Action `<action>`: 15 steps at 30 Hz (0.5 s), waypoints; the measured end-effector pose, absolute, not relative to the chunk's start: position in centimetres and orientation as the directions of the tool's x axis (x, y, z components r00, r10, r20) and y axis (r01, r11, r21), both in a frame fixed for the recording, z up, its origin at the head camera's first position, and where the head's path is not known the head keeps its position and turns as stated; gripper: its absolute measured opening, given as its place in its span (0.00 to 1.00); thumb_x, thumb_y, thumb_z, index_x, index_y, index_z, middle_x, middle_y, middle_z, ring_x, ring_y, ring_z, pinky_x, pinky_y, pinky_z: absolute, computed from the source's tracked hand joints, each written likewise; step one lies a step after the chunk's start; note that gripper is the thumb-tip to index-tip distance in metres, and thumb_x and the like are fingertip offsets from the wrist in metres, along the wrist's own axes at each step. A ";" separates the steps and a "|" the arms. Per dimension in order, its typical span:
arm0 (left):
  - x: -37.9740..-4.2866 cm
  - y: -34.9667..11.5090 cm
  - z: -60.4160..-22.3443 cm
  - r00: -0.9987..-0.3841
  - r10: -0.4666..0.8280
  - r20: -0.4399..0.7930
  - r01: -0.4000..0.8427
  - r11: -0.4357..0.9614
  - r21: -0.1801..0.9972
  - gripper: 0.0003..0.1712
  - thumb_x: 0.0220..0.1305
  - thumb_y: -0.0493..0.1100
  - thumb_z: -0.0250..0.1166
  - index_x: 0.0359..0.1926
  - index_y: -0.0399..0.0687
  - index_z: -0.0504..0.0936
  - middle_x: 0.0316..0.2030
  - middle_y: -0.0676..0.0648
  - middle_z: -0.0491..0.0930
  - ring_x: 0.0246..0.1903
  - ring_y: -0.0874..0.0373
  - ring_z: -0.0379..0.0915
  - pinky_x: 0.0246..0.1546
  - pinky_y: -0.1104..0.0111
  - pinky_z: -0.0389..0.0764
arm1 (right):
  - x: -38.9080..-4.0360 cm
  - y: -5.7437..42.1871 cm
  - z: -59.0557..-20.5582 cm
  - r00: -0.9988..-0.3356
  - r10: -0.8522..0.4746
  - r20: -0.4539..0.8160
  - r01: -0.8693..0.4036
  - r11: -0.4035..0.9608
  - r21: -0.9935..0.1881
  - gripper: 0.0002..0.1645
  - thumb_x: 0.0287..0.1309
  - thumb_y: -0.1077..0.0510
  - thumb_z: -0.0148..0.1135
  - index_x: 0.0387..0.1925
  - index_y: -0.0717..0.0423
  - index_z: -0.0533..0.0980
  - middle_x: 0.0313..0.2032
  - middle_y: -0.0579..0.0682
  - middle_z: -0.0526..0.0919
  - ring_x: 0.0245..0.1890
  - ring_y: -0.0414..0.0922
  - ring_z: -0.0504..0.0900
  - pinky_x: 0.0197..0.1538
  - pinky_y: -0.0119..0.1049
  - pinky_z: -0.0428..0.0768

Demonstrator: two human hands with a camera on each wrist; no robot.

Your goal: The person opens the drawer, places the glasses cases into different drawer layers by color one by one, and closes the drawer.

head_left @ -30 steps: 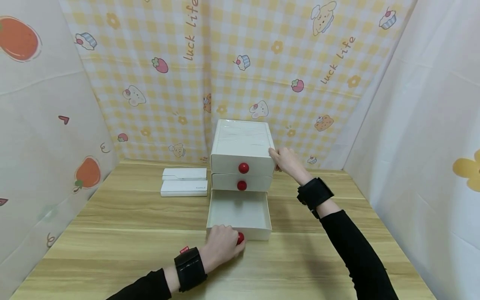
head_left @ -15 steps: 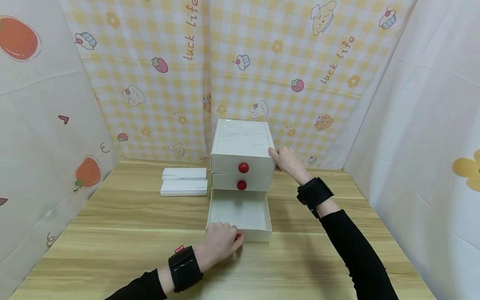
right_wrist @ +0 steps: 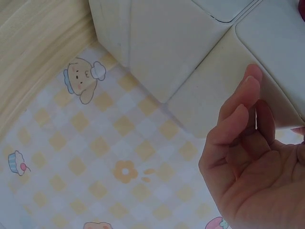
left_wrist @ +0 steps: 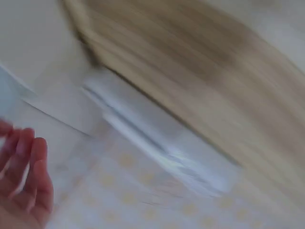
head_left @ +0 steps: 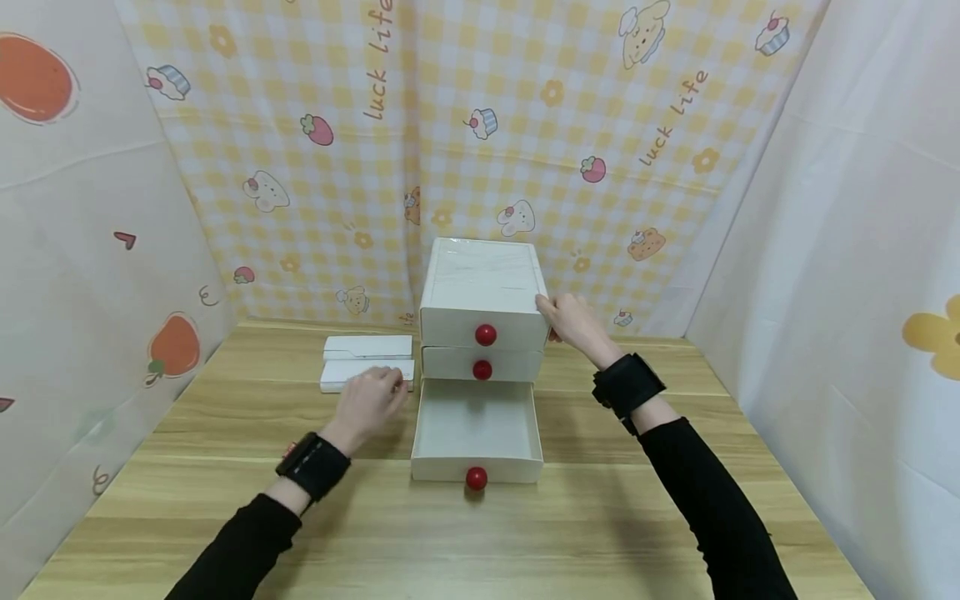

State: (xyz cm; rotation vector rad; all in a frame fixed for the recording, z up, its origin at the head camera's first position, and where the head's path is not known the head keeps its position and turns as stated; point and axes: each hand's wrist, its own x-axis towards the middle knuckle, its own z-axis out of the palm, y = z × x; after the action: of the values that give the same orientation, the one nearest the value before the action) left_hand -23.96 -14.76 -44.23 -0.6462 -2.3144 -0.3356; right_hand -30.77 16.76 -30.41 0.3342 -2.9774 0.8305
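A white drawer cabinet [head_left: 483, 279] with red round knobs stands on the table in the head view, its bottom drawer [head_left: 476, 468] pulled out and nothing showing inside. My right hand [head_left: 573, 323] holds the cabinet's upper right front corner. The right wrist view has its bent fingers [right_wrist: 238, 107] against the side wall, the thumb mostly out of frame. Left of the cabinet, my left hand [head_left: 367, 404] hovers with loosely bent fingers, overlapping the front of two flat white boxes [head_left: 367, 347] lying side by side. In the blurred left wrist view, those fingers [left_wrist: 40, 176] hold nothing.
The wooden table [head_left: 225, 467] runs back to a yellow checked curtain [head_left: 315, 183]. White printed sheets hang along both sides. The open drawer's knob [head_left: 476, 478] juts toward the front.
My left hand has let go of the bottom drawer's knob and moved back and left to the white boxes. The drawer came out very slightly before that. My right hand stays at the cabinet corner.
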 end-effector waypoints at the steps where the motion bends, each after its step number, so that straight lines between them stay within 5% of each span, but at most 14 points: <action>1: -24.7 -15.6 -44.5 -0.659 0.358 0.662 0.517 0.854 0.053 0.04 0.52 0.36 0.69 0.27 0.41 0.80 0.23 0.46 0.81 0.23 0.56 0.76 0.23 0.72 0.78 | -30.8 16.8 -30.4 -0.977 -0.196 0.085 -0.212 0.835 -0.509 0.31 0.69 0.43 0.37 0.18 0.56 0.73 0.19 0.50 0.80 0.21 0.48 0.78 0.26 0.33 0.71; 6: -27.4 -18.6 -45.8 -0.790 0.399 0.466 0.470 0.881 0.042 0.19 0.54 0.43 0.70 0.45 0.40 0.79 0.44 0.39 0.79 0.46 0.41 0.73 0.44 0.50 0.78 | -30.8 16.7 -30.4 -0.979 -0.189 0.076 -0.201 0.836 -0.510 0.32 0.69 0.43 0.37 0.18 0.57 0.74 0.18 0.50 0.80 0.20 0.47 0.77 0.26 0.33 0.70; 15: -29.1 -20.3 -46.3 -0.897 0.370 0.242 0.401 0.911 0.098 0.36 0.53 0.53 0.70 0.60 0.44 0.70 0.54 0.37 0.70 0.55 0.38 0.65 0.50 0.41 0.71 | -30.8 16.7 -30.5 -0.976 -0.193 0.097 -0.215 0.832 -0.512 0.33 0.69 0.43 0.37 0.20 0.60 0.74 0.17 0.49 0.79 0.19 0.47 0.77 0.26 0.33 0.70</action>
State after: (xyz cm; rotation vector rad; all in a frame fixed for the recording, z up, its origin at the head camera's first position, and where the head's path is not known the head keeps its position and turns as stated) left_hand -29.15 -20.30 -46.33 -0.5833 -2.8545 -0.2137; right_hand -30.81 16.72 -30.54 0.3305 -2.9669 0.8368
